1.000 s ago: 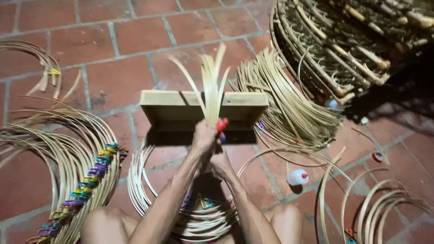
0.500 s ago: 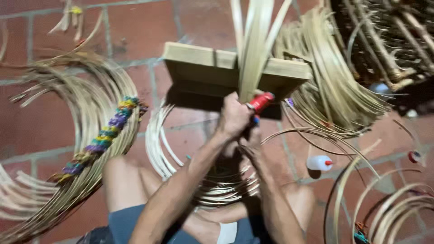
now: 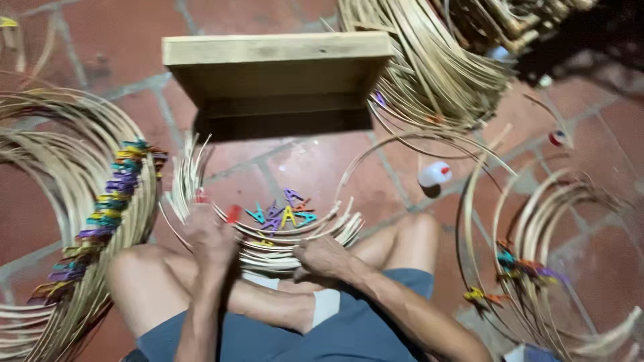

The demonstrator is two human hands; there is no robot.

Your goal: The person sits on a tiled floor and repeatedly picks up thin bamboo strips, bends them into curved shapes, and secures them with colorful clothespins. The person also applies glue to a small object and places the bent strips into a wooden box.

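**Both hands on a bundle of bamboo hoops over the lap**

The bundle of bamboo hoops (image 3: 268,234) lies across the person's crossed legs, low centre, above the tiled floor (image 3: 100,40). The left hand (image 3: 211,234) is clenched on the bundle's left side; a red clip (image 3: 233,213) sits just beside it, though whether the fingers pinch it cannot be told through the blur. The right hand (image 3: 322,258) grips the bundle's lower right edge, probably to keep the strips stacked. Loose coloured clips (image 3: 285,214) lie on the floor inside the ring, within reach. A wooden block (image 3: 275,70) stands beyond. Left, a bigger hoop stack (image 3: 60,167) carries a row of clips (image 3: 111,201); right, more hoops (image 3: 537,228), cut off by the frame. A small white bottle (image 3: 435,175) sits near the right knee. Top right is dark, unclear.
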